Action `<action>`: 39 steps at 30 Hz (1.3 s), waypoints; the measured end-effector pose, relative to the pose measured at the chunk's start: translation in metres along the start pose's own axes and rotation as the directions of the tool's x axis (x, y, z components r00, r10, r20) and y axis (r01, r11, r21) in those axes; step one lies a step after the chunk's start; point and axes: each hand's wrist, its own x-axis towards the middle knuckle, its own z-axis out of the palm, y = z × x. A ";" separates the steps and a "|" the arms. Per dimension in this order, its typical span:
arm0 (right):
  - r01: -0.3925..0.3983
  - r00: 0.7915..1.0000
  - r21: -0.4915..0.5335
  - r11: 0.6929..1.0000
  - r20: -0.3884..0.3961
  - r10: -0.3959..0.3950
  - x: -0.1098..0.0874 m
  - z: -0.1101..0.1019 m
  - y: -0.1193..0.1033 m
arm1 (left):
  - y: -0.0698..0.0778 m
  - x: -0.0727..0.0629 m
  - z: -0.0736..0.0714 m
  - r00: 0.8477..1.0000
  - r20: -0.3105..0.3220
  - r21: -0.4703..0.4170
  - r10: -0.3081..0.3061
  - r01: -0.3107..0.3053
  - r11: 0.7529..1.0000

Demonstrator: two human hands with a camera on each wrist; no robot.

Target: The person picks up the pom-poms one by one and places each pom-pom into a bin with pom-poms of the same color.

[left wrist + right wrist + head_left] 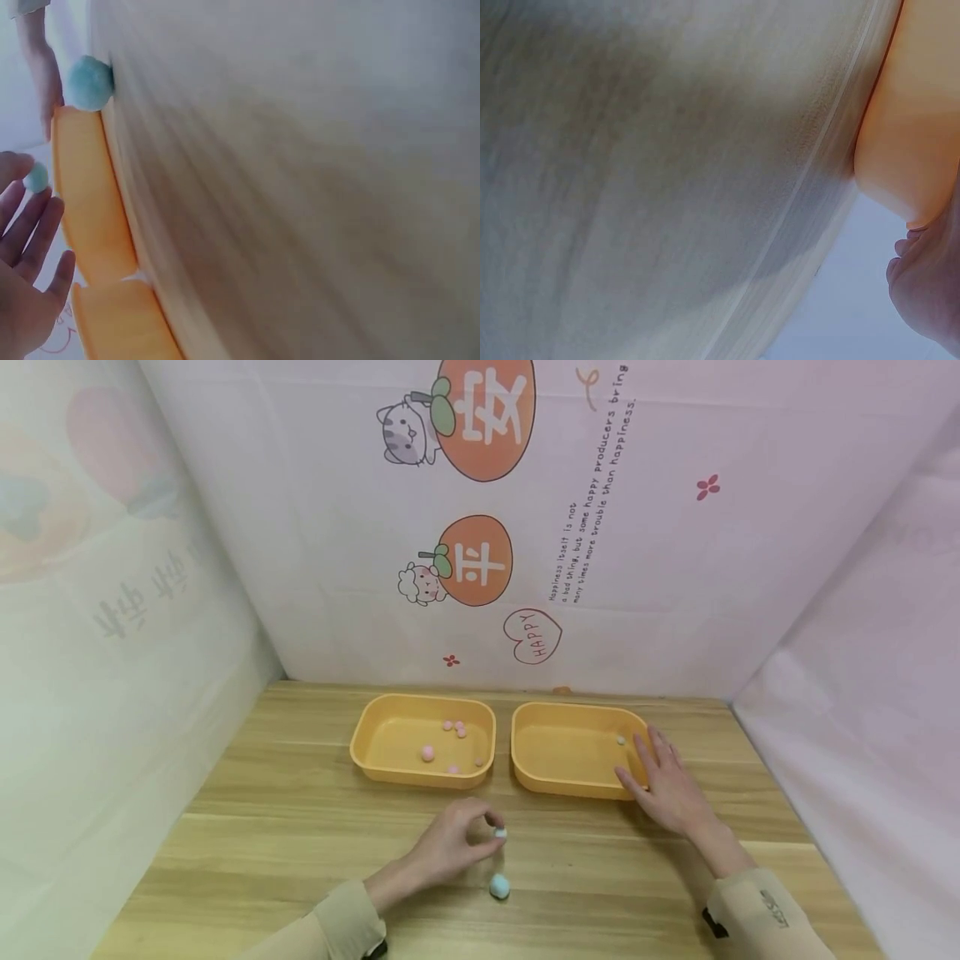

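Observation:
Between thumb and forefinger, my left hand [452,842] pinches a small pale blue pom-pom [501,833]; the left wrist view shows the same pom-pom [36,178] at the fingertips, with the other fingers spread. A larger light blue pom-pom [498,886] lies on the table just nearer than that hand. My right hand [672,789] rests on the right end of a yellow tray [573,789], fingers fairly straight and spread over its rim. Inside that tray sits one tiny pale greenish pom-pom [620,741]. In the right wrist view the fingers [906,251] touch the tray's rim.
Left of that tray stands a second yellow tray [420,778] with several pink pom-poms [427,753] in it, a narrow gap between the two. Both are on a wood-grain table [247,852]. A printed white cloth [337,568] rises behind the table, with cloth on both sides.

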 end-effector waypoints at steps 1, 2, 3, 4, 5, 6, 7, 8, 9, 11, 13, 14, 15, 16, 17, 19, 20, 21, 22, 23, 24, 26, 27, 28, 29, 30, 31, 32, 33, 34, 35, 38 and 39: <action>0.000 1.000 0.000 1.000 0.000 0.000 0.000 0.000 0.000 | 0.001 0.001 -0.001 1.000 -0.022 -0.006 -0.001 0.001 1.000; 0.000 1.000 0.001 1.000 0.000 0.000 0.000 0.000 0.000 | 0.002 0.002 -0.001 0.999 -0.044 -0.011 -0.003 0.003 1.000; 0.000 1.000 0.002 1.000 0.000 0.000 0.000 0.000 0.000 | 0.003 0.004 -0.002 0.998 -0.066 -0.025 -0.003 0.002 1.000; 0.000 1.000 0.004 1.000 0.002 0.000 0.000 0.000 0.000 | 0.004 0.005 -0.003 0.996 -0.088 -0.041 -0.001 -0.002 0.999; 0.000 1.000 0.004 1.000 0.003 0.000 0.000 0.000 0.000 | 0.004 0.008 -0.004 0.994 -0.114 -0.053 0.005 -0.012 0.999; -0.001 1.000 0.005 1.000 0.003 0.001 0.000 0.000 0.000 | 0.004 0.010 -0.005 0.990 -0.141 -0.065 0.011 -0.021 0.998; 0.000 1.000 0.004 1.000 0.004 0.000 0.000 0.000 0.000 | 0.004 0.012 -0.007 0.986 -0.168 -0.078 0.011 -0.025 0.997; 0.000 1.000 0.004 1.000 0.004 0.000 0.000 0.000 0.000 | 0.004 0.015 -0.008 0.981 -0.194 -0.090 0.009 -0.026 0.996; -0.001 1.000 0.003 1.000 0.005 0.001 0.000 0.000 0.000 | 0.004 0.018 -0.009 0.975 -0.221 -0.101 0.002 -0.025 0.995; -0.002 1.000 -0.002 1.000 0.003 0.002 0.000 0.000 0.000 | 0.005 0.023 -0.012 0.964 -0.265 -0.125 -0.019 -0.015 0.992; -0.005 1.000 -0.004 1.000 0.003 0.005 0.000 0.000 0.000 | 0.006 0.027 -0.014 0.956 -0.291 -0.146 -0.042 0.000 0.989; -0.007 1.000 -0.003 1.000 0.003 0.007 0.000 0.000 0.000 | 0.006 0.029 -0.015 0.953 -0.300 -0.152 -0.047 0.001 0.988; -0.007 1.000 -0.003 1.000 0.004 0.007 0.000 0.000 0.000 | 0.006 0.030 -0.015 0.951 -0.306 -0.157 -0.050 0.002 0.988; -0.008 1.000 -0.003 1.000 0.003 0.008 0.000 0.000 0.000 | 0.006 0.032 -0.015 0.950 -0.309 -0.157 -0.048 -0.001 0.988; -0.008 1.000 -0.002 1.000 0.001 0.008 0.000 0.000 0.000 | 0.005 0.033 -0.015 0.948 -0.315 -0.154 -0.041 -0.008 0.988; -0.007 1.000 0.001 1.000 0.000 0.007 0.000 0.000 0.000 | 0.004 0.036 -0.013 0.946 -0.323 -0.153 -0.026 -0.024 0.988; -0.006 1.000 0.005 1.000 0.000 0.006 0.000 0.000 0.000 | 0.004 0.038 -0.012 0.945 -0.328 -0.154 -0.015 -0.038 0.987; -0.004 1.000 0.007 1.000 0.000 0.004 -0.001 0.000 0.000 | 0.004 0.039 -0.011 0.943 -0.333 -0.155 -0.005 -0.050 0.987; -0.003 1.000 0.010 1.000 0.000 0.003 -0.001 0.000 0.000 | 0.003 0.041 -0.010 0.941 -0.339 -0.155 0.004 -0.060 0.986; -0.003 1.000 0.015 1.000 0.002 0.003 -0.001 0.000 0.001 | 0.003 0.043 -0.009 0.939 -0.344 -0.157 0.012 -0.070 0.985; -0.002 1.000 0.019 1.000 0.004 0.002 -0.001 0.000 0.001 | 0.003 0.044 -0.008 0.938 -0.347 -0.160 0.016 -0.076 0.984; -0.002 1.000 0.025 1.000 0.008 0.001 -0.001 0.000 0.001 | 0.003 0.048 -0.006 0.935 -0.353 -0.165 0.023 -0.087 0.983; -0.002 1.000 0.027 1.000 0.009 0.001 -0.001 0.000 0.000 | 0.003 0.050 -0.005 0.935 -0.353 -0.170 0.022 -0.087 0.982; -0.002 1.000 0.029 1.000 0.010 0.001 -0.001 0.000 0.000 | 0.003 0.052 -0.003 0.935 -0.353 -0.176 0.022 -0.089 0.980; -0.002 1.000 0.031 1.000 0.010 0.002 -0.001 0.000 0.000 | 0.003 0.054 -0.002 0.937 -0.349 -0.185 0.020 -0.089 0.979; -0.001 1.000 0.033 0.999 0.010 0.001 -0.001 0.000 0.000 | 0.003 0.056 -0.001 0.939 -0.345 -0.193 0.015 -0.087 0.977; 0.000 1.000 0.033 0.999 0.010 0.000 -0.001 0.000 0.000 | 0.003 0.057 0.000 0.940 -0.340 -0.200 0.010 -0.083 0.976; 0.000 1.000 0.036 0.999 0.011 0.000 -0.001 0.000 0.000 | 0.004 0.059 0.001 0.943 -0.333 -0.207 0.002 -0.076 0.975; 0.000 1.000 0.037 0.999 0.011 -0.001 -0.002 0.000 0.000 | 0.004 0.061 0.002 0.945 -0.327 -0.210 -0.005 -0.067 0.975; 0.001 1.000 0.038 0.999 0.010 -0.001 -0.002 0.000 0.000 | 0.005 0.063 0.003 0.947 -0.322 -0.212 -0.011 -0.060 0.975; 0.001 1.000 0.039 0.999 0.011 -0.001 -0.002 0.000 0.000 | 0.005 0.065 0.004 0.949 -0.316 -0.213 -0.020 -0.050 0.976; 0.000 1.000 0.037 0.999 0.011 0.000 -0.002 0.000 0.000 | 0.005 0.071 0.008 0.950 -0.310 -0.211 -0.036 -0.031 0.977; 0.000 1.000 0.036 0.999 0.009 0.000 -0.002 0.000 0.001 | 0.005 0.073 0.010 0.950 -0.310 -0.210 -0.041 -0.027 0.977</action>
